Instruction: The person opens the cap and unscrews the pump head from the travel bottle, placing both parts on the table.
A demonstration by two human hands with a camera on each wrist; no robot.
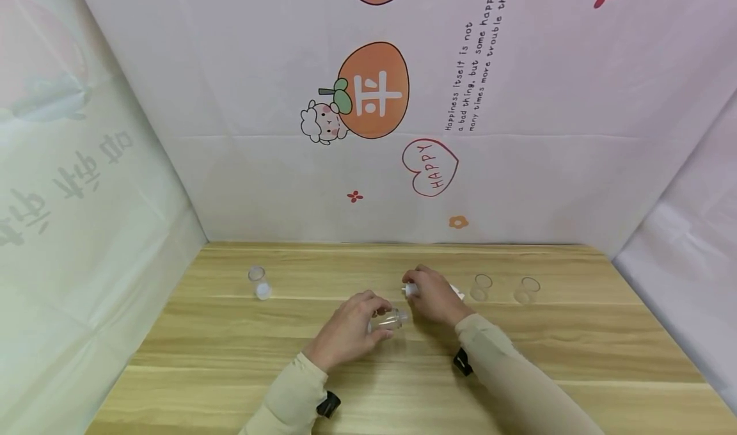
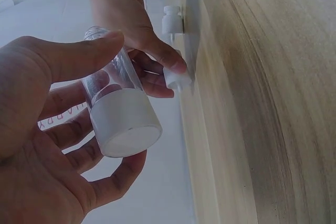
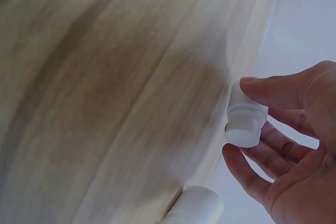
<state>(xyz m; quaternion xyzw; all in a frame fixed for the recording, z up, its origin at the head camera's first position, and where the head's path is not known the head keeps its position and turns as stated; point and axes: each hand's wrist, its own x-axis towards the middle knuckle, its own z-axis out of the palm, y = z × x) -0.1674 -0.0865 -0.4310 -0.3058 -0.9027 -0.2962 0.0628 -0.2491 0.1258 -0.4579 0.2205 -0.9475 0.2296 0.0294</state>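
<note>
My left hand [image 1: 352, 327] grips a small clear bottle [image 1: 387, 320], its thumb on one side and fingers curled round the other. In the left wrist view the bottle has a wide white base [image 2: 128, 121] facing the camera, and its threaded neck points away, tilted. My right hand [image 1: 433, 296] pinches a white pump head [image 3: 247, 121] between thumb and fingers, close over the table and just beyond the bottle's neck. A thin white stem shows at the pump head's end in the left wrist view. The pump head and bottle are apart.
A second white pump head [image 2: 172, 22] lies on the wooden table [image 1: 230, 358] beside my right hand, partly hidden in the head view. Two clear cup-like covers [image 1: 481, 288] stand to the right. At far left is a clear container [image 1: 258, 281] with something white inside. Printed cloth walls enclose the table.
</note>
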